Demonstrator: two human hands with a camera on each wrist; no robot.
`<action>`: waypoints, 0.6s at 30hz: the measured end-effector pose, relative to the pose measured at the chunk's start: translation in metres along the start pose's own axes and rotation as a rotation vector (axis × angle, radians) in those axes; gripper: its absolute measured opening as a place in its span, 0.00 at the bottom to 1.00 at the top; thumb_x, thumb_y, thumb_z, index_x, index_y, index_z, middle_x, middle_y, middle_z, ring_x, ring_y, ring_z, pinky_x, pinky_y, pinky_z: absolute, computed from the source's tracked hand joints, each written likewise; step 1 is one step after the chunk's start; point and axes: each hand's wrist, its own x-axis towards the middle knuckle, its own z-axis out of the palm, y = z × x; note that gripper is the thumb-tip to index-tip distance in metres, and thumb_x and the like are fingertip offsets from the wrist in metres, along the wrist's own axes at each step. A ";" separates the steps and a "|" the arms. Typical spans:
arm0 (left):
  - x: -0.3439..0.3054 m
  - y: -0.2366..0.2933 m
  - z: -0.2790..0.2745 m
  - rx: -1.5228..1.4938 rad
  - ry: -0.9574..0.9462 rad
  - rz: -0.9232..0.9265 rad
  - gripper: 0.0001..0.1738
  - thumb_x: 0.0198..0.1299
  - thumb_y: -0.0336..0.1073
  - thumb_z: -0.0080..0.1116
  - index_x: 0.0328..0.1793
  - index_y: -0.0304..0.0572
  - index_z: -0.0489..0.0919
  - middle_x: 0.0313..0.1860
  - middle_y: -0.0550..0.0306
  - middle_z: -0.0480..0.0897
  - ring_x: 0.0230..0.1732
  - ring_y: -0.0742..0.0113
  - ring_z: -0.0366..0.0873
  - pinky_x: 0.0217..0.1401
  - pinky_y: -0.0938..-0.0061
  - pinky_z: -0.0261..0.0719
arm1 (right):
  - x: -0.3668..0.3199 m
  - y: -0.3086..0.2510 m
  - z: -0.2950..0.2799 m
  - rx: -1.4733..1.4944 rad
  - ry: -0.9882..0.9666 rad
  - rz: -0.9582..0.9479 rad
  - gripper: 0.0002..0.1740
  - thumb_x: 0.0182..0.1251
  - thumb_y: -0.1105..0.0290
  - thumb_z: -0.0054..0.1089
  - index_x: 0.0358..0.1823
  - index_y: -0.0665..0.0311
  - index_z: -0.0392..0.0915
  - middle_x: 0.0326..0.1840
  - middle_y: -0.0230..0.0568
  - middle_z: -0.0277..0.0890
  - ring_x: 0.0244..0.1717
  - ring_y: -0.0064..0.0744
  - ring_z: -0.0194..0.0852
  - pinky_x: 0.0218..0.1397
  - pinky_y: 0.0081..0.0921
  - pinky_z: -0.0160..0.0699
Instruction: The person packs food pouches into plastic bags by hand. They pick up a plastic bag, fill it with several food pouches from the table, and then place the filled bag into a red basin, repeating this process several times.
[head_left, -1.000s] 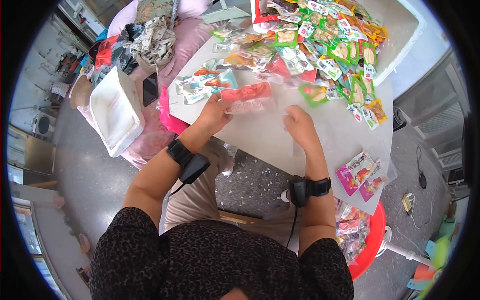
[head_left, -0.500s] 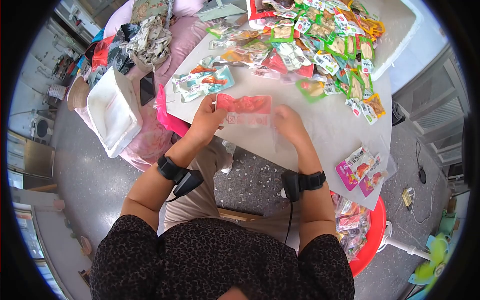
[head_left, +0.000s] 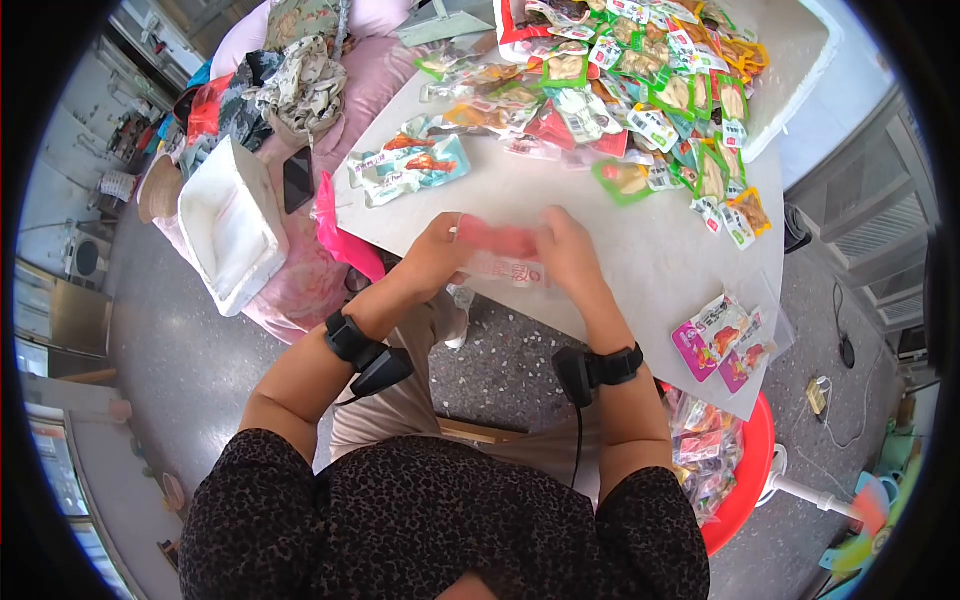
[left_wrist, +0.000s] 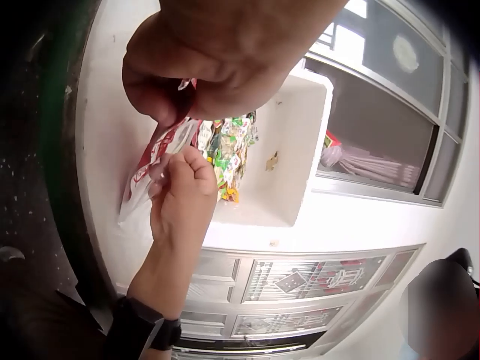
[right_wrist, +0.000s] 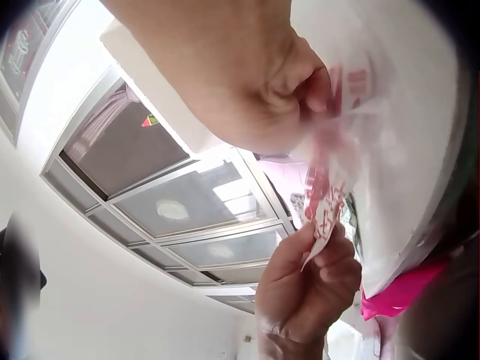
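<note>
Over the near edge of the table, a red-and-clear plastic food packet is stretched between both hands, its printing blurred in the head view. My left hand pinches its left end, and my right hand grips the other end with curled fingers. In the left wrist view the packet slants past the right hand. The right wrist view has the left hand with thumb and fingers on the packet's corner. Two teal packets lie beyond the left hand.
A pile of colourful packets spills from a white foam box at the back of the table. Two pink-and-white packets lie at the right corner, above a red basin of packets. Left stands another foam box.
The red packet has come nearer the body and moved between both hands. My right hand, apart from it at first, has moved in and taken its right end.
</note>
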 end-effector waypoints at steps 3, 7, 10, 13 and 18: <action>0.010 -0.007 0.015 -0.103 -0.030 -0.013 0.22 0.49 0.39 0.50 0.51 0.41 0.63 0.40 0.56 0.71 0.38 0.70 0.71 0.32 0.76 0.73 | -0.002 -0.002 0.008 0.035 0.007 -0.044 0.11 0.51 0.72 0.44 0.37 0.68 0.66 0.32 0.56 0.68 0.37 0.51 0.68 0.39 0.34 0.65; 0.014 0.004 0.035 -0.073 -0.085 -0.030 0.23 0.51 0.38 0.49 0.54 0.44 0.61 0.38 0.57 0.72 0.37 0.71 0.71 0.30 0.78 0.73 | -0.001 -0.003 0.008 0.076 0.096 -0.115 0.09 0.52 0.72 0.43 0.34 0.68 0.65 0.28 0.58 0.68 0.34 0.56 0.66 0.35 0.40 0.65; 0.016 0.013 0.049 -0.028 -0.077 -0.032 0.24 0.52 0.32 0.47 0.56 0.44 0.57 0.33 0.58 0.72 0.29 0.74 0.72 0.25 0.82 0.71 | 0.000 -0.001 0.009 0.102 0.162 -0.127 0.09 0.53 0.72 0.43 0.34 0.68 0.65 0.28 0.58 0.68 0.33 0.55 0.67 0.34 0.40 0.65; 0.027 0.016 0.049 0.188 -0.048 0.079 0.24 0.51 0.32 0.47 0.56 0.42 0.58 0.28 0.59 0.72 0.23 0.76 0.70 0.21 0.82 0.70 | 0.000 -0.004 0.004 0.122 0.198 -0.121 0.08 0.53 0.73 0.43 0.34 0.67 0.66 0.27 0.57 0.68 0.32 0.55 0.67 0.34 0.40 0.65; 0.033 0.029 0.032 -0.042 -0.130 -0.035 0.19 0.50 0.32 0.48 0.49 0.37 0.62 0.22 0.60 0.71 0.14 0.78 0.65 0.16 0.84 0.64 | 0.003 -0.004 -0.002 0.000 0.144 -0.110 0.08 0.53 0.73 0.43 0.35 0.66 0.66 0.28 0.54 0.69 0.33 0.53 0.67 0.35 0.39 0.65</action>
